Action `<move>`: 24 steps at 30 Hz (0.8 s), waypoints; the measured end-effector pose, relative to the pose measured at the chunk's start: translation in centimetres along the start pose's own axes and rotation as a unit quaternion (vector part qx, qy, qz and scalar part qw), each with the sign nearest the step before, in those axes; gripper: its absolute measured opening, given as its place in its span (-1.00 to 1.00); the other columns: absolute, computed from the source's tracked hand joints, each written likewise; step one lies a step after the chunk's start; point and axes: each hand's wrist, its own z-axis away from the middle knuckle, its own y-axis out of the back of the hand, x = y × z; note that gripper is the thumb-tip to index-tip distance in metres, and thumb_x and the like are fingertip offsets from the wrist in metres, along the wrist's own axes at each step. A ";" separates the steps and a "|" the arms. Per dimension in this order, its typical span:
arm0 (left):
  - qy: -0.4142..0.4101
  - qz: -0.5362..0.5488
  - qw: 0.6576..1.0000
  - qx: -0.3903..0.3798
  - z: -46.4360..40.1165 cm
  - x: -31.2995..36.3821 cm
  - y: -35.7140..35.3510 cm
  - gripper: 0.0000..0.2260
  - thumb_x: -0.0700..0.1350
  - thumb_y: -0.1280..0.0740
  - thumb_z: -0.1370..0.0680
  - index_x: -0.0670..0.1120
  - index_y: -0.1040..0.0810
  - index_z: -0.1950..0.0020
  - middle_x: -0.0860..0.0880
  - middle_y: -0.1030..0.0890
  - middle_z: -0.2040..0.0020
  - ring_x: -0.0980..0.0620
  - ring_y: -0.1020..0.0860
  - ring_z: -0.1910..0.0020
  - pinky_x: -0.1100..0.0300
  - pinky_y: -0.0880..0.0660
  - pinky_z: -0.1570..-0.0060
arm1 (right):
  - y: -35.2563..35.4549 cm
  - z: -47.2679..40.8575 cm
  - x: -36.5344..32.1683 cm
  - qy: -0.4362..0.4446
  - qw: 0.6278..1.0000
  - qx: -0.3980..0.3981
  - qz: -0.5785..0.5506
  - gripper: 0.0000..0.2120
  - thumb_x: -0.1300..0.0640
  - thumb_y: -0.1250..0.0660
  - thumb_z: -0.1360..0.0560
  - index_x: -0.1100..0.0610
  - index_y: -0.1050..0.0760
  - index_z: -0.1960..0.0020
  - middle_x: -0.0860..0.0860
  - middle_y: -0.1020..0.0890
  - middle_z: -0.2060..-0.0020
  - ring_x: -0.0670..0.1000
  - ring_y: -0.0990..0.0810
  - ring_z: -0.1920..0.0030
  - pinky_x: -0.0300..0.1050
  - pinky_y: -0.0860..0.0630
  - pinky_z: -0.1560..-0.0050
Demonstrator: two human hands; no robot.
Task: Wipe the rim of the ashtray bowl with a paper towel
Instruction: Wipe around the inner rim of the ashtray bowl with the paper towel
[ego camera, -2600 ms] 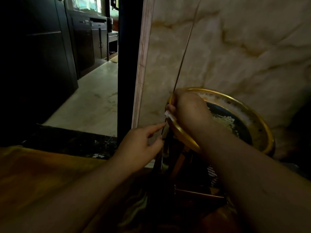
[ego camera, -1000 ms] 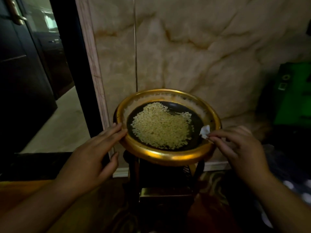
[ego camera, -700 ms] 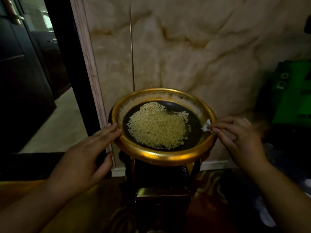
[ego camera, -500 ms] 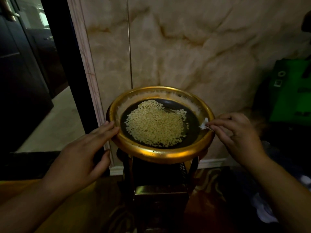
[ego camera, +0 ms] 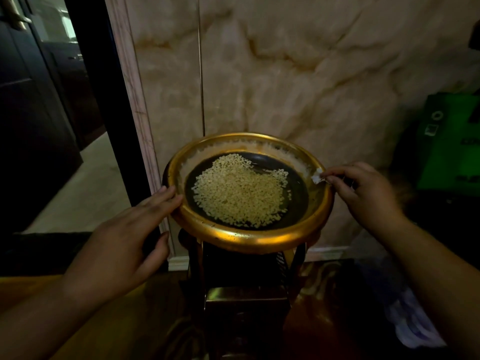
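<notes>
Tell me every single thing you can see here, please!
ashtray bowl: one, shiny gold rim with a dark middle, centre of the view on a stand
grains: one heap, pale yellow, lying in the bowl's dark middle
stand: one, dark metal, under the bowl
paper towel: one small wad, white, on the bowl's right rim
marble wall: one, beige with brown veins, behind the bowl
doorway: one, dark frame, far left
green thing: one, bright green, right edge; too dim to identify
left hand: one, fingers flat against the bowl's left rim
right hand: one, fingertips pinching the paper towel at the right rim
</notes>
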 end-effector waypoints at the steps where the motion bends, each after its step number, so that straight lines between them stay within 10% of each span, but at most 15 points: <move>1: 0.000 0.001 1.000 -0.001 0.0 0.0 0.0 -0.42 0.05 -0.22 -0.52 -0.01 -0.37 -0.56 0.03 -0.36 -0.57 0.19 -0.27 -0.55 0.33 -0.28 -0.43 | -0.1 -0.2 0.1 -0.005 1.000 -0.002 -0.003 -0.86 0.08 -0.38 -0.56 -0.11 -0.65 -0.05 -0.20 -0.52 0.14 -0.27 -0.50 0.11 -0.50 -0.32 0.18; 11: 0.005 0.003 1.000 -0.003 0.0 0.2 0.2 -0.42 0.06 -0.22 -0.51 -0.03 -0.40 -0.54 0.01 -0.38 -0.55 0.12 -0.32 -0.54 0.29 -0.30 -0.43 | -1.2 -4.9 1.0 -0.077 0.995 -0.060 -0.032 -0.91 0.06 -0.36 -0.58 -0.10 -0.64 0.03 -0.04 -0.65 0.08 -0.01 -0.60 0.09 -0.04 -0.57 0.05; 24: 0.016 0.009 1.000 0.005 0.3 0.6 0.1 -0.41 0.08 -0.23 -0.53 0.01 -0.37 -0.56 0.06 -0.33 -0.59 0.16 -0.30 -0.55 0.10 -0.39 -0.42 | -2.9 -10.0 -0.4 -0.068 0.992 -0.104 0.016 -0.82 0.11 -0.34 -0.59 -0.10 -0.59 0.15 -0.05 -0.63 0.30 -0.04 -0.59 0.35 -0.19 -0.41 0.40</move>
